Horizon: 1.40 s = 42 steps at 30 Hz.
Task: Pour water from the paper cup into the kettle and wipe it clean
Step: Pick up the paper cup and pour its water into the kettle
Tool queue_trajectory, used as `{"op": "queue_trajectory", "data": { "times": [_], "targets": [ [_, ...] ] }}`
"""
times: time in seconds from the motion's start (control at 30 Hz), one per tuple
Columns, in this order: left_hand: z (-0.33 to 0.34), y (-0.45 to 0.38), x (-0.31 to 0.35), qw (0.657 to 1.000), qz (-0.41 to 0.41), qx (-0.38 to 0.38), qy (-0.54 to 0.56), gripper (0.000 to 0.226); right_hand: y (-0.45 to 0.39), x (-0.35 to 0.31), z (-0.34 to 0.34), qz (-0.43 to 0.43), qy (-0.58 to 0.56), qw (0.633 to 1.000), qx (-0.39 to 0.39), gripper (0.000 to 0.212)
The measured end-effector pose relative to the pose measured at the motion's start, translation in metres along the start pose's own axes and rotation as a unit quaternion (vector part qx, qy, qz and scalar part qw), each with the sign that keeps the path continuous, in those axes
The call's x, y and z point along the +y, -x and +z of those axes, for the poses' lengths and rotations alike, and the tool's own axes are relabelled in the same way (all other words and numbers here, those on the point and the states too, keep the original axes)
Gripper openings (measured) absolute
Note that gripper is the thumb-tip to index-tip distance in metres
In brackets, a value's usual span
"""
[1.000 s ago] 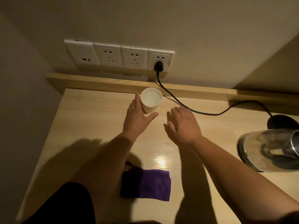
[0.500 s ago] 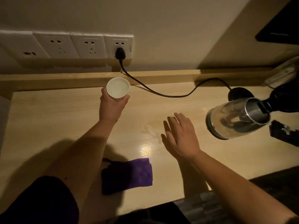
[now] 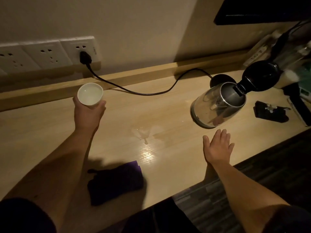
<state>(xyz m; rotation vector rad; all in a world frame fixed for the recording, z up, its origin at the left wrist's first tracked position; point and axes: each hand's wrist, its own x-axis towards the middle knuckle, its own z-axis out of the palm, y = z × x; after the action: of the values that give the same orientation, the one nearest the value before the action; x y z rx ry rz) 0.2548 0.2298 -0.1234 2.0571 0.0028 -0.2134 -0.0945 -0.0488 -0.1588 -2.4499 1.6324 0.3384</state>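
A: Head view, and the left hand (image 3: 88, 113) had the paper cup (image 3: 90, 95) wrapped up, fingers (image 3: 102, 103) curled round its side, water showing inside. Where was it?

B: Held upright above the counter (image 3: 168, 158), near the back ledge, just below the sockets (image 3: 43, 53). The kettle (image 3: 218, 106) stood well apart to the right, lid (image 3: 261, 76) flipped open, mouth on show.

A: And the right hand (image 3: 218, 147)?

B: Flat and relaxed, fingers straight and slightly spread, gripping nothing. It was low over the counter just in front of the kettle, not touching it. Whether the palm touched the wood, I couldn't tell.

A: The cloth?

B: The purple cloth (image 3: 117, 180) lay at the counter's near edge, between the two forearms, mostly in shadow.

A: Anything else?

B: A small wet patch (image 3: 144, 133) gleamed mid-counter between cup and kettle. The black cord (image 3: 134, 91) ran from its plug (image 3: 85, 57) along the back to the kettle's base (image 3: 222, 79). Dark clutter at far right was too dim to name.
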Motion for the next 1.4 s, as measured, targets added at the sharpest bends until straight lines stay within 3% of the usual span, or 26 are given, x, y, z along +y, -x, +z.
{"op": "queue_trajectory", "data": {
  "times": [0.33,0.67,0.97,1.4],
  "targets": [
    [0.0,0.032,0.024,1.0,0.001,-0.014,0.015,0.078,-0.001,0.001,0.0,0.0,0.0,1.0,0.002,0.092],
    [0.029,0.086,0.082,0.992,0.065,-0.11,0.007,0.081,0.0,0.001,0.001,0.002,0.017,1.0,-0.014,0.085],
    [0.09,0.143,0.15,0.966,0.153,-0.204,-0.035,0.088,0.002,0.005,-0.003,-0.011,-0.016,0.999,-0.033,0.081],
    [0.148,0.153,0.211,0.912,0.281,-0.26,-0.146,0.083,0.001,0.008,-0.007,-0.033,-0.019,0.998,-0.047,0.083]
  ]
}}
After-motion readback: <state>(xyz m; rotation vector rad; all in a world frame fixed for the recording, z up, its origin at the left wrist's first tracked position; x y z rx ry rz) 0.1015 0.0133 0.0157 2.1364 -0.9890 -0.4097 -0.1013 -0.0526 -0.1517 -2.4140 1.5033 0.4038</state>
